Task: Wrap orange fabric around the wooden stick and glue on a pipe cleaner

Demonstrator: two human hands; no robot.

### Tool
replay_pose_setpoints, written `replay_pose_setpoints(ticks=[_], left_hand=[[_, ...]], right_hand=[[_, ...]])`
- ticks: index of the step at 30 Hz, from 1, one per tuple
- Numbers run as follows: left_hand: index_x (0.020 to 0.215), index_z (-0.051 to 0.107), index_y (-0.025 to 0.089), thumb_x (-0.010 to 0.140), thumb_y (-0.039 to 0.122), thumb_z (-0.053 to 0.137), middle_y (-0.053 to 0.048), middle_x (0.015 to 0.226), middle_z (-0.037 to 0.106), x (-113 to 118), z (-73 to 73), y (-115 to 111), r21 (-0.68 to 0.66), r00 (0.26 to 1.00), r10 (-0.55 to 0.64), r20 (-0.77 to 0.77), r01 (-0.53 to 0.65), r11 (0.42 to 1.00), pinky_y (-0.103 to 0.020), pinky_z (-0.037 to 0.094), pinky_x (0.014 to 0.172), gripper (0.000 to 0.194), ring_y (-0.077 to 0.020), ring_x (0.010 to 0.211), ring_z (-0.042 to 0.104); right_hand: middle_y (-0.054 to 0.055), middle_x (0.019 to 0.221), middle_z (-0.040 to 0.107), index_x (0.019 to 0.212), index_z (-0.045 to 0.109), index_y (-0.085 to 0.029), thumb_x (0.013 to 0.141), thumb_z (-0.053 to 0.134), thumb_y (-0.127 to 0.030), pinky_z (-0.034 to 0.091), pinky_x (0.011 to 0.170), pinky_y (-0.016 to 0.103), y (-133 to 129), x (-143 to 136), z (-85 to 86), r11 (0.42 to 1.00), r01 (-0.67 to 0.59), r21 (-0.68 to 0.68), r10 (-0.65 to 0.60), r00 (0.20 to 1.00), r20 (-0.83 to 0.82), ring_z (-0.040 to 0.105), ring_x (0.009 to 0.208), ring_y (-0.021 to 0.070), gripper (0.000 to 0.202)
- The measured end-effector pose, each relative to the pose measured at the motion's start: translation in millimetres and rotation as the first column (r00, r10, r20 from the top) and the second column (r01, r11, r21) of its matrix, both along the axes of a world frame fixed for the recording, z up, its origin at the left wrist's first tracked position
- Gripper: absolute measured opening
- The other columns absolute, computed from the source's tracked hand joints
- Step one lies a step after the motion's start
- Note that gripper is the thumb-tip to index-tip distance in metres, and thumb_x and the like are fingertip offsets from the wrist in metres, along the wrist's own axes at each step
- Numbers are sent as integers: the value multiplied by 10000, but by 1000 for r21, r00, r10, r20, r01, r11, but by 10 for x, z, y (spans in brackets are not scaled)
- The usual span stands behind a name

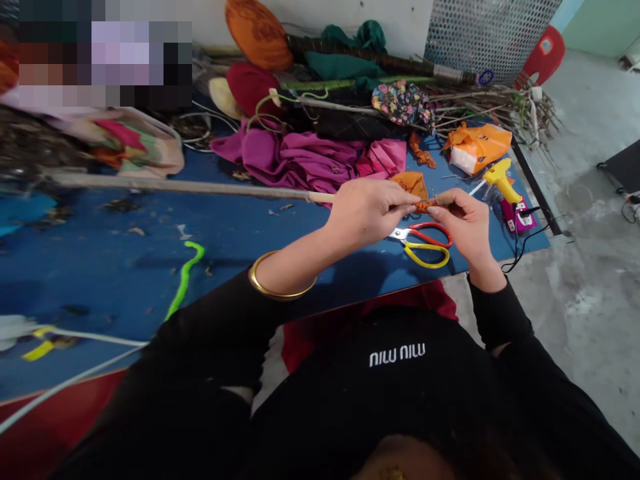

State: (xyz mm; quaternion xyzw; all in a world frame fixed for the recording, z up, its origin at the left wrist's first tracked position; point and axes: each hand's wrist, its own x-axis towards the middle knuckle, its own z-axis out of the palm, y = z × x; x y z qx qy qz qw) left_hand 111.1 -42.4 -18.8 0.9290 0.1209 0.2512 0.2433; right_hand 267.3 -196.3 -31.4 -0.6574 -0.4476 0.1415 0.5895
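Note:
My left hand [361,208] is closed, its thumb and fingers pinching one side of an orange cloth [409,183]. Opposite it, the fingertips of my right hand [466,217] grip the gathered, twisted part of that same cloth. A long wooden stick [210,190] comes in from the left and passes under my left hand; the palm hides its end, so I cannot tell whether that hand grips it. Just below the cloth lies a pair of scissors [427,245] with one red and one yellow handle loop.
Purple cloth [305,160], pink cloth [387,157] and an orange bag [480,145] lie behind my hands. A yellow glue gun [504,179] rests by a purple power strip [519,215] at the right edge. A green fuzzy strip [185,277] lies on the blue table [135,267]. Bundled twigs [480,107] stick out.

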Motion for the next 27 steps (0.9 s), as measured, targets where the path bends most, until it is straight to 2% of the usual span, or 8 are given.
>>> replay_pose_setpoints(ticks=[4,8,13,16,18,21,24,27], left_hand=[[1121,891,281,981,268,657,-41,1039,868,1,-17,-26,110,1000,-1,-13,2,994,-287,483,651,273,-216,882,799],[1135,886,279,993,264,642,-47,1026,864,25,-72,5,144,1000,-3,-3,3,990,-291,505,663,283,-218,881,801],[1149,876,281,1029,300,625,-47,1053,863,24,-99,123,167,997,36,70,-47,985,-289,529,681,279,-218,920,803],[1192,860,281,1045,289,608,-40,1048,861,8,-50,165,200,992,49,115,-71,977,-274,524,673,292,-201,910,799],[1217,850,276,1057,290,603,-42,1042,861,-2,-8,165,241,989,46,138,-78,967,-275,519,661,295,-199,901,801],[1287,814,267,1045,275,641,-47,1043,863,-14,44,135,286,985,56,163,-101,953,-287,525,661,298,-210,893,808],[1352,745,234,1013,256,685,-52,1035,858,-21,82,95,259,984,92,152,-129,957,-290,545,681,345,-216,881,807],[1275,737,249,1037,267,631,-34,1008,833,-12,100,74,234,987,83,137,-114,966,-277,546,683,261,-200,865,787]], right_hand=[[-40,712,665,734,701,-223,836,783,-318,566,674,281,52,-74,-23,998,57,19,-55,995,-79,624,685,122,162],[-35,690,656,746,694,-219,864,792,-505,594,660,283,95,-70,-69,999,37,-36,-45,974,-223,629,657,122,325],[70,1120,777,1200,728,-259,1015,588,-611,636,801,363,-47,399,-97,966,245,-79,-243,970,34,747,940,204,422],[157,1337,717,1393,625,-210,995,607,-383,581,1047,504,-204,917,-88,809,549,-208,-364,747,557,683,1240,306,435],[228,1395,679,1445,573,-131,935,599,-242,518,1120,569,-263,1229,-89,632,710,-311,-273,579,768,627,1331,374,523],[277,1346,688,1384,582,-53,862,552,-117,500,1097,564,-247,1512,-124,468,773,-428,-72,517,853,626,1302,408,527],[291,1306,681,1306,600,-38,826,525,-80,510,1041,537,-180,1599,-190,422,780,-462,20,501,865,638,1246,406,487],[279,1284,661,1257,597,-58,786,519,-67,502,1030,521,-163,1631,-244,461,786,-413,-28,477,878,629,1213,384,477]])
